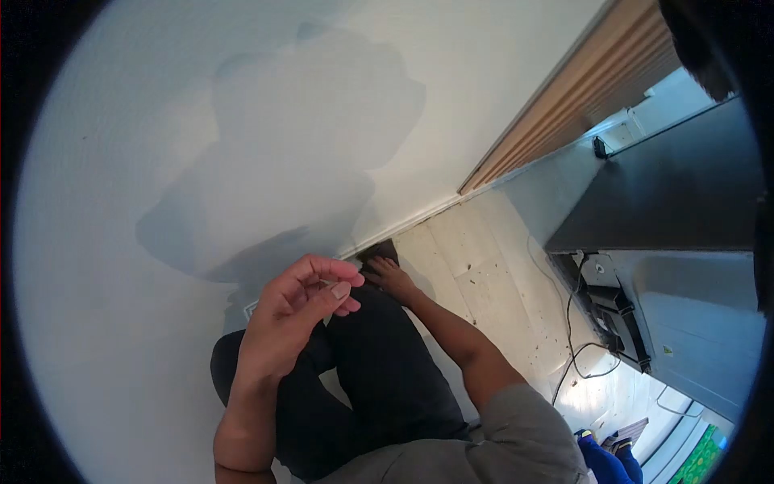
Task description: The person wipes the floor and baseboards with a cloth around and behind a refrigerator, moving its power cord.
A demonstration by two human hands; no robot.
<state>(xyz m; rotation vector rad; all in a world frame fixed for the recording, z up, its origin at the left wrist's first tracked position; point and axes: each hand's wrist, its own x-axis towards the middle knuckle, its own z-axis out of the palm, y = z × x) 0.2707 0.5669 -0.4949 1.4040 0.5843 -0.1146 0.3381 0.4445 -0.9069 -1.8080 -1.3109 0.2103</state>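
My left hand (pixel 298 310) is raised in front of the white wall, above my bent knees. Its fingers are loosely curled, with the thumb close to the fingertips but apart from the index finger; I make out nothing between them. Low by the foot of the wall, my right hand (pixel 390 276) lies with spread fingers on a dark brown thing (pixel 382 250). Whether that is a cloth or the toe of a shoe I cannot tell. My knees in dark trousers (pixel 387 339) are just below both hands.
A white wall socket (pixel 250 309) is partly behind my left wrist. Small dark debris (pixel 472 281) dots the pale floor (pixel 451 242). At right stand a large dark-topped appliance (pixel 669 185), a loose cable (pixel 569 323) and slatted wood panelling (pixel 580 89). Another person's blue-clad legs (pixel 605 460) show lower right.
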